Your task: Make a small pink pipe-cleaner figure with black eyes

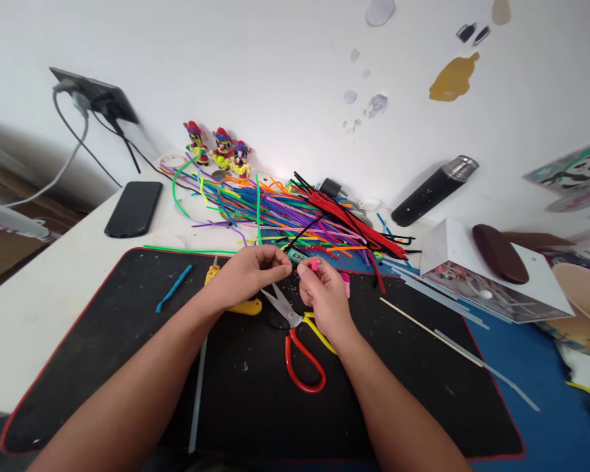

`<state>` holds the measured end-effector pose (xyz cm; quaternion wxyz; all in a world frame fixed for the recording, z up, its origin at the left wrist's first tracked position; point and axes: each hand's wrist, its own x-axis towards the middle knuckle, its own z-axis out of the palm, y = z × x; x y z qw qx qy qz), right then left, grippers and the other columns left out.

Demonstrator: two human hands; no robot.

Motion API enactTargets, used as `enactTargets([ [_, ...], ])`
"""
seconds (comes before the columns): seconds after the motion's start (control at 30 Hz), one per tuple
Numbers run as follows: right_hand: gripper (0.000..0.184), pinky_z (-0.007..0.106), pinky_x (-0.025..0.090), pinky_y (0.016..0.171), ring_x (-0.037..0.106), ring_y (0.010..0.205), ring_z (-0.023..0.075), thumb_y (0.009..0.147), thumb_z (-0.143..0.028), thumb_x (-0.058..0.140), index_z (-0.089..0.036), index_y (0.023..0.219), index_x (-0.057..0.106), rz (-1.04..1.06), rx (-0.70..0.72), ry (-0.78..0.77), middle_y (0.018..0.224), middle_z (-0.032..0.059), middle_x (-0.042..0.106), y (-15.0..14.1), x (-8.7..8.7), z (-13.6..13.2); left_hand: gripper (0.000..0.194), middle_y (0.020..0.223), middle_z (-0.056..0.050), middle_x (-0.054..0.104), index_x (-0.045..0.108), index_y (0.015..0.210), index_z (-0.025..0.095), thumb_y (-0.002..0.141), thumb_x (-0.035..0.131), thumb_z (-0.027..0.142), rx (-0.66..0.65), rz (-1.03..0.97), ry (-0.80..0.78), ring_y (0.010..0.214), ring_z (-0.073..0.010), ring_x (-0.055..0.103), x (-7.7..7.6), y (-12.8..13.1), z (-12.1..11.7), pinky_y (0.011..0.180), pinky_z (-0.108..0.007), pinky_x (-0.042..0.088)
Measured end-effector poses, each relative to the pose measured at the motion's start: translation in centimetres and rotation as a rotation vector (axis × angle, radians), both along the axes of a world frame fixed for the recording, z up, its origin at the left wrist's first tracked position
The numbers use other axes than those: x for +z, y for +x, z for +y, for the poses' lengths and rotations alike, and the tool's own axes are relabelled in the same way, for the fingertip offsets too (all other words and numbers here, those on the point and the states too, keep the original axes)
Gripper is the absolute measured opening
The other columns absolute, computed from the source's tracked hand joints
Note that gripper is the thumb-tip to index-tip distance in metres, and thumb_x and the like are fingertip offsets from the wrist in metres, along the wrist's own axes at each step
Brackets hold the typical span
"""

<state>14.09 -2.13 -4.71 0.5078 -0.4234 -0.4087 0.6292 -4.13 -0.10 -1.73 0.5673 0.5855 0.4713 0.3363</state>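
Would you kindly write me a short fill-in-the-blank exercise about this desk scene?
The right hand holds a small ____ piece.
The scissors have one yellow handle and one ____ handle.
Behind the pipe cleaners stand ____ small figurines.
The dark oval case rests on the ____ box.

Missing words: pink; red; three; white.

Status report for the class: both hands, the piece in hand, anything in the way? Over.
Left hand pinched, hold too small to tell. Right hand closed on small pink piece. Possibly in the way: open scissors on black mat, close by.
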Motion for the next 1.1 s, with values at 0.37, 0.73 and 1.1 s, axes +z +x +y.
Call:
enactTargets([
  [0.37,0.031,0.02,0.018,0.041,0.025,0.043,0.0053,0.087,-0.046,0.08,-0.022,0.084,0.06,0.007,-0.005,-0.01,0.055,-0.0133,0.032,-0.11,0.14,0.02,0.03,0.068,0.003,0.056,0.073,0.088,0.017,0.088,0.075,0.047,0.013,0.003,0.009,0.062,-0.0122,0.045,-0.19,-0.1,-0.04,0.058,-0.025,0.032],
  [0.73,0.033,0.02,0.018,0.042,0.025,0.044,0.0053,0.087,-0.05,0.082,-0.021,0.088,0.065,0.05,0.014,-0.031,0.055,-0.0123,0.034,0.01,-0.01,0.12,0.03,0.071,0.001,0.059,0.073,0.085,0.017,0.086,0.075,0.047,0.034,0.008,0.034,0.065,-0.0132,0.046,0.11,-0.01,0.05,0.06,-0.026,0.035],
  [1.1,0.034,0.02,0.019,0.042,0.027,0.043,0.0051,0.088,-0.049,0.083,-0.022,0.09,0.064,0.052,0.051,-0.041,0.056,-0.0127,0.035,0.14,-0.31,0.11,0.033,0.069,0.002,0.058,0.073,0.088,0.016,0.086,0.076,0.049,-0.006,0.009,0.007,0.063,-0.0124,0.045,-0.14,-0.05,0.08,0.059,-0.025,0.034],
])
